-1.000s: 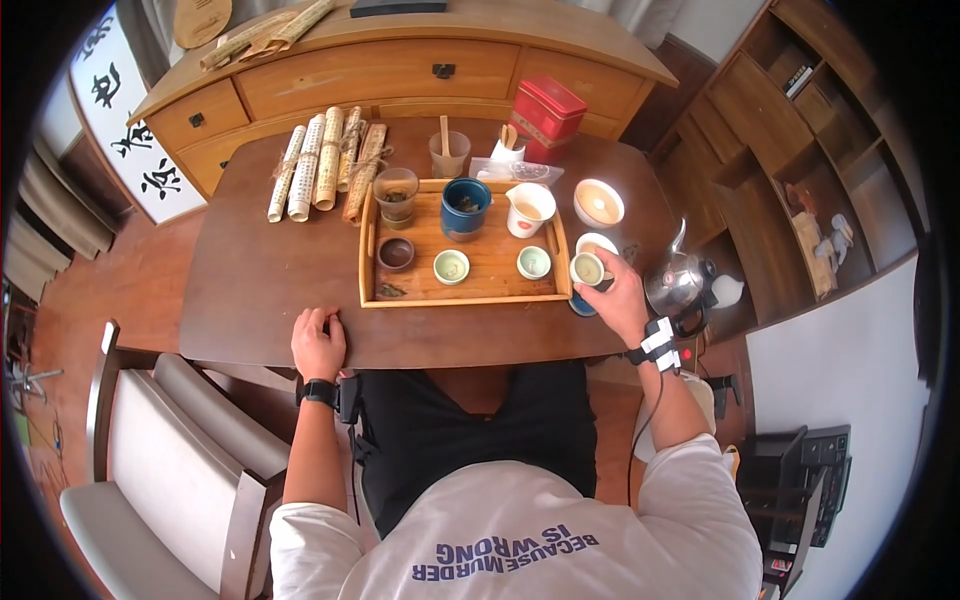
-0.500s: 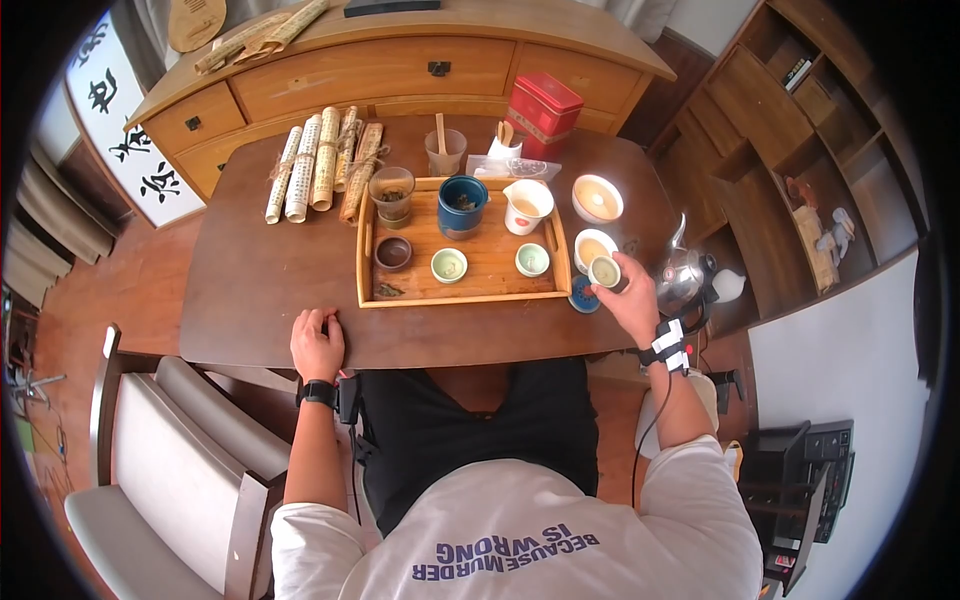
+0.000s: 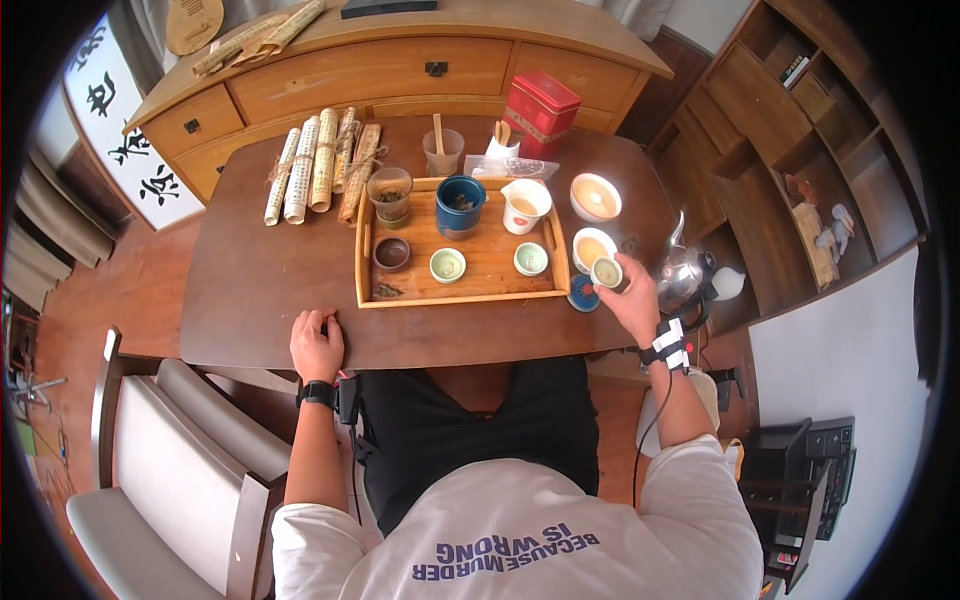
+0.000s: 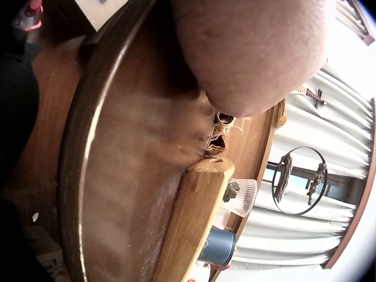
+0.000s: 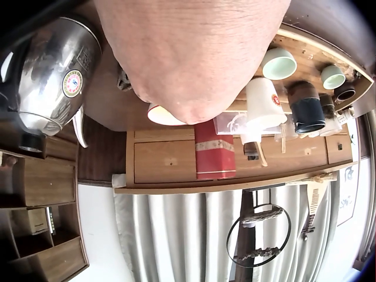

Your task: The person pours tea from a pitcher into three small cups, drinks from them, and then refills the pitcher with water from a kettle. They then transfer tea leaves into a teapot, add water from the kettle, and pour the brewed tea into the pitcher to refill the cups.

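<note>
My right hand (image 3: 632,303) pinches a small pale cup (image 3: 605,271) by its rim, just right of the wooden tray (image 3: 465,299). Close by are a white bowl (image 3: 590,246) and a round blue item (image 3: 583,293) on the table. Two pale green cups (image 3: 448,265) (image 3: 531,259) and a dark cup (image 3: 392,254) stand in the tray, in front of a blue pot (image 3: 460,205) and a white pitcher (image 3: 524,206). My left hand (image 3: 317,345) rests on the table's front edge, holding nothing visible. Both wrist views hide the fingers behind the hand.
A steel kettle (image 3: 683,275) stands right of my right hand. Behind the tray are a glass with a wooden stick (image 3: 442,153) and a red tin (image 3: 541,112). Tied scrolls (image 3: 324,160) lie at the back left; another bowl (image 3: 596,198) sits at the right.
Over the last second, my right hand has carried the small cup slightly right and toward me, uncovering more of the bowl and the blue item. My left hand has stayed in place.
</note>
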A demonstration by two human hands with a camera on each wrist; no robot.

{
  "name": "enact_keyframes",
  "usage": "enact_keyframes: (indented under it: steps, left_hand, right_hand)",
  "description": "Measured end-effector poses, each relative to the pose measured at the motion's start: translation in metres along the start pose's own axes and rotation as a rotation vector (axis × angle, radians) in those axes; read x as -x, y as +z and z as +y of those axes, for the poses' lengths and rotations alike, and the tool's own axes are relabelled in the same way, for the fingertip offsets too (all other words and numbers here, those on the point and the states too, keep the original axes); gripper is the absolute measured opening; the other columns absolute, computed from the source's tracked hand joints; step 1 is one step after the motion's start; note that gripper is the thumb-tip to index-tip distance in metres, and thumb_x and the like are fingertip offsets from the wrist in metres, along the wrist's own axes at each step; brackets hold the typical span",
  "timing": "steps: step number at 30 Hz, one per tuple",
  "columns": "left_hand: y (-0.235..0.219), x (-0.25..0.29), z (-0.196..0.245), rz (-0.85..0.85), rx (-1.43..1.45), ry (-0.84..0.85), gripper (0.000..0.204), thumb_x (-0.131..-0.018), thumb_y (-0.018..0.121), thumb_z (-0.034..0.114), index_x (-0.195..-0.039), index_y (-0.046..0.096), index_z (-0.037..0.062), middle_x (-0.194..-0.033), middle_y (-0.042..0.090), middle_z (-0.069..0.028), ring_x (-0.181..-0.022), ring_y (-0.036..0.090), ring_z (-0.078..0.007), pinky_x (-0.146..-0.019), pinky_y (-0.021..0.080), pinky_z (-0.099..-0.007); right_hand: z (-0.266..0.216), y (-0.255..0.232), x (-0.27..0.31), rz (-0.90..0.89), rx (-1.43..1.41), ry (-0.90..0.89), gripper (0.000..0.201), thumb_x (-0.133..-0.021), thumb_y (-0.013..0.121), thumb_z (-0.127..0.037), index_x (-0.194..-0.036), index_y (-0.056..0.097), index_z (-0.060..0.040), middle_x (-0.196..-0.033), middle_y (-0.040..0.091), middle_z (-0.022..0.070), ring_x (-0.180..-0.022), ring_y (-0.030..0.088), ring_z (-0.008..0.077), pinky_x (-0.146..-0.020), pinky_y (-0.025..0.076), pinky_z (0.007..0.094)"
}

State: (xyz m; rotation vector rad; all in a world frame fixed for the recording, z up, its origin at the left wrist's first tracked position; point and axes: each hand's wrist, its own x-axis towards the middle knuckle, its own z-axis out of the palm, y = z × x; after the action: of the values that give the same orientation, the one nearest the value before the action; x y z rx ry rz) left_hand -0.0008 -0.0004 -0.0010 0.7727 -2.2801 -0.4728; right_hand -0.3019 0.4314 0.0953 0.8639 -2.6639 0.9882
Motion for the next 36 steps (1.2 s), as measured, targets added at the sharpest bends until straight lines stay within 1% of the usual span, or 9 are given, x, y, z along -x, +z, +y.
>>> enact_keyframes:
  steps: [1, 7, 10, 16, 19, 28, 31, 34, 36]
  left_hand:
    - [0.0, 0.0, 0.0, 0.002, -0.003, 0.004, 0.006, -0.089, 0.069, 0.008, -0.093, 0.074, 0.0063, -0.087, 0.067, -0.0124, -0.087, 0.066, -0.0353, -0.081, 0.054, -0.0451]
    - [0.0, 0.0, 0.0, -0.007, 0.005, -0.001, 0.006, -0.09, 0.069, 0.008, -0.094, 0.073, 0.0065, -0.087, 0.067, -0.0122, -0.088, 0.066, -0.0352, -0.081, 0.054, -0.045]
    - [0.0, 0.0, 0.0, -0.013, 0.002, -0.008, 0.006, -0.09, 0.068, 0.008, -0.094, 0.073, 0.0065, -0.087, 0.067, -0.0122, -0.089, 0.066, -0.0351, -0.082, 0.054, -0.0449]
    - [-0.001, 0.0, 0.002, -0.011, -0.007, -0.004, 0.007, -0.089, 0.068, 0.008, -0.094, 0.073, 0.0067, -0.087, 0.067, -0.0121, -0.089, 0.066, -0.035, -0.082, 0.054, -0.0448]
    - [-0.001, 0.0, 0.001, -0.019, -0.004, -0.016, 0.007, -0.09, 0.068, 0.008, -0.094, 0.074, 0.0066, -0.087, 0.067, -0.0122, -0.089, 0.066, -0.035, -0.082, 0.054, -0.0448]
    - [-0.002, 0.0, 0.002, -0.016, -0.004, -0.014, 0.007, -0.09, 0.068, 0.007, -0.094, 0.074, 0.0062, -0.088, 0.068, -0.0122, -0.089, 0.066, -0.0349, -0.082, 0.054, -0.0447]
    - [-0.001, 0.0, 0.002, -0.018, -0.005, -0.02, 0.007, -0.09, 0.068, 0.007, -0.094, 0.074, 0.0061, -0.088, 0.068, -0.0123, -0.089, 0.066, -0.0349, -0.082, 0.054, -0.0447]
    - [-0.001, 0.0, 0.001, -0.016, -0.012, -0.018, 0.007, -0.09, 0.068, 0.007, -0.093, 0.074, 0.0061, -0.089, 0.068, -0.0121, -0.089, 0.066, -0.0349, -0.082, 0.054, -0.0448]
    - [0.0, 0.0, 0.0, -0.015, -0.008, -0.015, 0.007, -0.089, 0.068, 0.008, -0.094, 0.074, 0.0061, -0.089, 0.068, -0.0121, -0.089, 0.066, -0.0349, -0.082, 0.054, -0.0448]
  right_hand:
    - [0.0, 0.0, 0.0, 0.004, -0.005, -0.004, 0.058, -0.076, 0.085, -0.014, -0.126, 0.065, 0.0065, -0.122, 0.07, 0.0264, -0.114, 0.069, 0.0416, -0.098, 0.055, 0.044]
    - [0.002, 0.001, 0.0, 0.014, -0.015, -0.015, 0.058, -0.075, 0.086, -0.015, -0.125, 0.065, 0.0057, -0.121, 0.07, 0.0262, -0.113, 0.069, 0.0418, -0.097, 0.055, 0.0442]
    - [0.0, -0.001, -0.001, 0.013, 0.022, -0.004, 0.059, -0.075, 0.087, -0.013, -0.128, 0.066, 0.0046, -0.123, 0.07, 0.0237, -0.115, 0.069, 0.0366, -0.098, 0.054, 0.0409]
    - [0.004, 0.0, -0.002, 0.012, -0.004, 0.023, 0.057, -0.076, 0.086, -0.012, -0.127, 0.066, 0.0032, -0.121, 0.07, 0.0227, -0.113, 0.069, 0.0362, -0.098, 0.054, 0.0409]
    - [0.009, 0.002, -0.003, 0.028, -0.011, -0.005, 0.06, -0.073, 0.087, -0.015, -0.125, 0.065, 0.0053, -0.119, 0.069, 0.0263, -0.111, 0.069, 0.0421, -0.095, 0.055, 0.0447]
    - [0.01, 0.001, -0.008, 0.024, 0.009, -0.01, 0.057, -0.074, 0.085, -0.014, -0.124, 0.065, 0.0045, -0.116, 0.07, 0.0266, -0.11, 0.068, 0.0435, -0.095, 0.055, 0.0461]
    - [0.002, -0.004, -0.01, 0.004, 0.033, 0.018, 0.056, -0.075, 0.086, -0.01, -0.126, 0.067, 0.0028, -0.12, 0.07, 0.023, -0.111, 0.07, 0.0371, -0.096, 0.055, 0.0405]
    - [-0.005, -0.005, -0.01, 0.026, 0.021, -0.006, 0.054, -0.074, 0.084, -0.012, -0.123, 0.066, 0.0031, -0.114, 0.07, 0.026, -0.108, 0.068, 0.0432, -0.093, 0.055, 0.0459]
    - [-0.003, -0.004, -0.01, 0.036, 0.017, -0.014, 0.054, -0.074, 0.084, -0.012, -0.123, 0.066, 0.0035, -0.114, 0.07, 0.026, -0.108, 0.069, 0.0432, -0.093, 0.055, 0.0458]
